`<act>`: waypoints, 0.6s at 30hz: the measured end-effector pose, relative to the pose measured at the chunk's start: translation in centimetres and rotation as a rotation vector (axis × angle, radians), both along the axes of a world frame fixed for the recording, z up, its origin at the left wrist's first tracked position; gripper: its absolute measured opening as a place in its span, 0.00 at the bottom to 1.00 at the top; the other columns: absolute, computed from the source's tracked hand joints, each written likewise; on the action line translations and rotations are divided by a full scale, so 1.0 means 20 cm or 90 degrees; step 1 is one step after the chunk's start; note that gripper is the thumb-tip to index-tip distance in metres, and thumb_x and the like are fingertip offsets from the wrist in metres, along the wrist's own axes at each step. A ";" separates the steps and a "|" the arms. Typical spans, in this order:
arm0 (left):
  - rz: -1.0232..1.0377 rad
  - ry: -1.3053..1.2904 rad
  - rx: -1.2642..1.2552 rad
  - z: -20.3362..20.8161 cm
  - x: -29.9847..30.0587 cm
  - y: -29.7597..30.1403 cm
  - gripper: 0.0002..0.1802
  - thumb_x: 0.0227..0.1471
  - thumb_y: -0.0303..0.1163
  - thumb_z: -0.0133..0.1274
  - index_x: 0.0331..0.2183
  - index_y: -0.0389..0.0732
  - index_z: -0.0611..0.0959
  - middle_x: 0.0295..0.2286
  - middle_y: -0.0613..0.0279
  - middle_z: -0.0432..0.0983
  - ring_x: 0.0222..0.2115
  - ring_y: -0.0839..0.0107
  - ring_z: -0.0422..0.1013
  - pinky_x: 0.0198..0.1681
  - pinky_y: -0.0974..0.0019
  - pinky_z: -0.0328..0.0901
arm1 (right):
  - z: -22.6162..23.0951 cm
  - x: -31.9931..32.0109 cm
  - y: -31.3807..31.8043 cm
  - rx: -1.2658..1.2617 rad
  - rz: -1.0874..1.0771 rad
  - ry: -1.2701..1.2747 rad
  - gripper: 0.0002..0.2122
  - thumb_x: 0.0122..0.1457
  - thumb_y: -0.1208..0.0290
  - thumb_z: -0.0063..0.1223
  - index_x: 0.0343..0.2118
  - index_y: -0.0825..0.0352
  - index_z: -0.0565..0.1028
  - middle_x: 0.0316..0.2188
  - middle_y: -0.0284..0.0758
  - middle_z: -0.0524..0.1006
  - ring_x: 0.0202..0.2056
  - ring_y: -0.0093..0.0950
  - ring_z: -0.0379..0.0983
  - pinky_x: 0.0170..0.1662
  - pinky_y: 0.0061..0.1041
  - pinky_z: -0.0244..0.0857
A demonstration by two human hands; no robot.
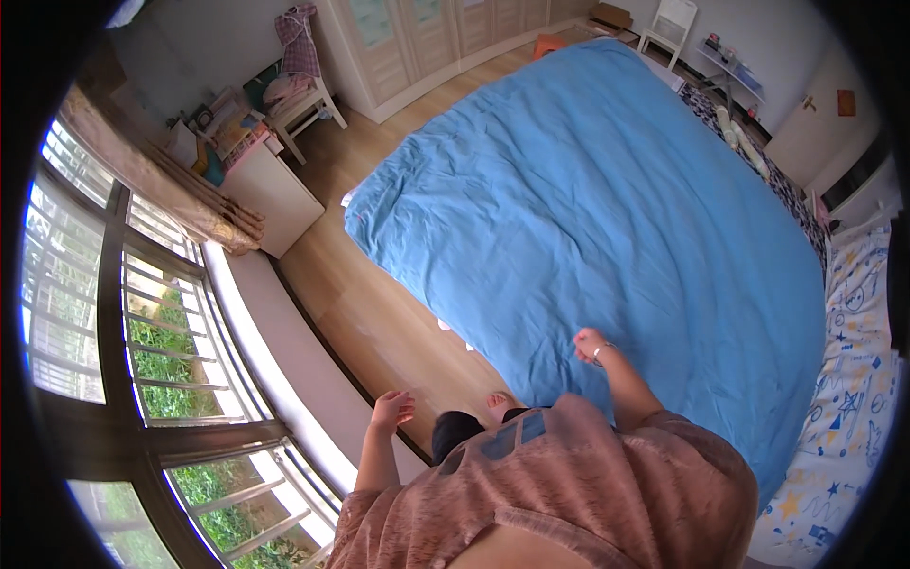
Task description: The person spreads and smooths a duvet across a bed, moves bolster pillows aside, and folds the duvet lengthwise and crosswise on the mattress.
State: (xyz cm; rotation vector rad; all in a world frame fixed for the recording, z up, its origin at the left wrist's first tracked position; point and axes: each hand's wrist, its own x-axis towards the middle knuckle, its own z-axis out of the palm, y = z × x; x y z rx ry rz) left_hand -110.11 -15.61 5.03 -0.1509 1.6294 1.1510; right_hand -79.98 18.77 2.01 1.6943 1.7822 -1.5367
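My left hand (392, 410) is held out beside the windowsill, over the strip of floor. Its fingers are apart and nothing shows in them. My right hand (589, 344), with a bracelet or watch at the wrist, hangs above the near part of the bed, its fingers curled in and no object visible in them. Below it spreads a wrinkled blue quilt (569, 209) that covers most of the bed. I cannot tell whether my right hand touches the quilt.
Barred windows (171, 346) and a white sill (275, 337) run along the left. A cluttered white desk (270, 204) and a chair (308, 104) stand at the far left, beside a wardrobe (417, 43). A patterned sheet (844, 408) lies at the right. A wooden floor strip (351, 303) borders the bed.
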 end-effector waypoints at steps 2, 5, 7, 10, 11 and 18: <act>0.014 -0.020 0.000 -0.02 -0.20 0.00 0.09 0.40 0.32 0.44 0.27 0.37 0.70 0.18 0.62 0.67 0.17 0.72 0.65 0.19 0.72 0.62 | 0.01 -0.26 0.03 0.009 0.026 0.041 0.06 0.48 0.69 0.37 0.26 0.65 0.65 0.15 0.32 0.69 0.14 0.21 0.65 0.13 0.18 0.57; -0.001 -0.028 -0.022 -0.08 -0.57 0.02 0.10 0.41 0.31 0.43 0.30 0.38 0.68 0.20 0.61 0.68 0.16 0.73 0.65 0.17 0.71 0.62 | 0.05 -0.66 0.00 -0.005 0.049 0.011 0.07 0.48 0.69 0.37 0.26 0.65 0.65 0.16 0.32 0.69 0.14 0.20 0.65 0.13 0.18 0.57; -0.010 -0.010 -0.022 -0.11 -0.87 0.09 0.12 0.41 0.31 0.43 0.31 0.38 0.68 0.21 0.60 0.68 0.16 0.74 0.64 0.17 0.73 0.61 | 0.03 -0.90 -0.01 -0.013 0.071 0.024 0.07 0.48 0.68 0.37 0.26 0.65 0.65 0.16 0.32 0.69 0.14 0.20 0.65 0.13 0.17 0.57; -0.044 0.037 0.017 -0.04 -1.27 0.34 0.13 0.41 0.31 0.42 0.33 0.38 0.68 0.22 0.62 0.68 0.19 0.74 0.64 0.22 0.70 0.62 | -0.06 -1.16 -0.05 -0.023 0.069 0.034 0.07 0.48 0.68 0.37 0.26 0.64 0.65 0.16 0.31 0.69 0.14 0.20 0.65 0.13 0.17 0.57; -0.055 0.036 0.017 0.01 -1.39 0.45 0.13 0.41 0.31 0.42 0.33 0.38 0.68 0.22 0.62 0.68 0.19 0.74 0.64 0.22 0.70 0.62 | -0.08 -1.25 -0.04 -0.017 0.056 0.036 0.07 0.48 0.68 0.37 0.26 0.64 0.65 0.16 0.31 0.69 0.14 0.19 0.65 0.13 0.17 0.57; -0.308 0.201 -0.043 -0.04 -2.03 1.09 0.21 0.37 0.33 0.44 0.37 0.37 0.67 0.26 0.61 0.69 0.23 0.74 0.65 0.25 0.73 0.61 | -0.12 -1.81 -0.07 0.005 0.085 0.067 0.06 0.44 0.69 0.40 0.21 0.65 0.67 0.14 0.32 0.70 0.13 0.20 0.65 0.14 0.19 0.58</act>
